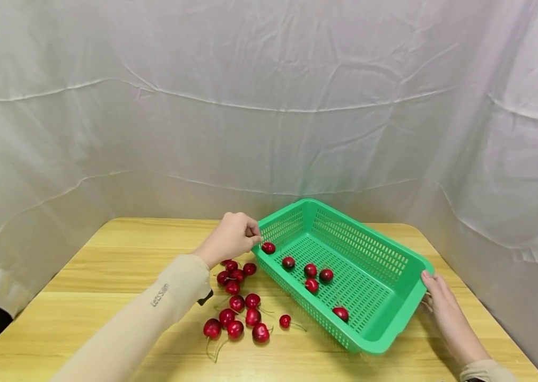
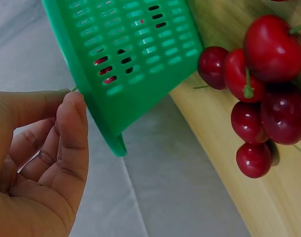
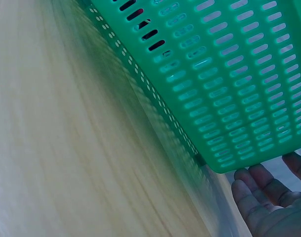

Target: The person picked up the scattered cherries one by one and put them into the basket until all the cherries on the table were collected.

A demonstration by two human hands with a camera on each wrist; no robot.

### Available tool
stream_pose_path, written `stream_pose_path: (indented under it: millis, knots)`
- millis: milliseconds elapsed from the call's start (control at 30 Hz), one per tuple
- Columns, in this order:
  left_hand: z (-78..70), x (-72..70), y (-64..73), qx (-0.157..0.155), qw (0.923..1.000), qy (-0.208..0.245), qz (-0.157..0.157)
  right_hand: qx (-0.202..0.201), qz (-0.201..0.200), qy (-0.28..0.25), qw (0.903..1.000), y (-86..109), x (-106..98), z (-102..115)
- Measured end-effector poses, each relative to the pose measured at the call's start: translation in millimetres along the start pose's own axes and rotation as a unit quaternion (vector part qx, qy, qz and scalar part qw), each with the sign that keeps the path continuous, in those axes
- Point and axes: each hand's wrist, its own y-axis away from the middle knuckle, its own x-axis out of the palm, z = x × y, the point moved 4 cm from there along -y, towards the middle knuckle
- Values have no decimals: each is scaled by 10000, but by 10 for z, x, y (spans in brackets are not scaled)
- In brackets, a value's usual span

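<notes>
My left hand (image 1: 233, 236) is at the left corner of a green plastic basket (image 1: 411, 310). Its thumb and forefinger pinch a thin green stem (image 2: 74, 89) right at the rim; a red cherry (image 1: 268, 248) hangs just inside the wall there. In the left wrist view that wall mostly hides this cherry, with red showing through the slots. Several more cherries, among them one near the front wall (image 1: 340, 313), lie on the basket's slotted floor. My right hand (image 1: 448, 313) grips the basket's right end, thumb over the rim and fingers (image 3: 249, 197) beneath it.
Several stemmed cherries (image 1: 235, 329) lie loose on the wooden table (image 1: 121, 276) left of the basket. One single cherry (image 1: 285, 321) lies apart, close to the basket's front wall. A pale curtain (image 1: 269, 116) hangs around the back and sides.
</notes>
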Motion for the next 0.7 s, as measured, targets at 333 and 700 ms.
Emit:
stream_pose_path:
  millis: [333,700]
  knots:
    - [0,15,-35,-88,9998,-152,89,103,17,-19,9999,-2,4,15]
    - [30,9,0,-251,9993,219,178,132,19,-93,9999,3,1,10]
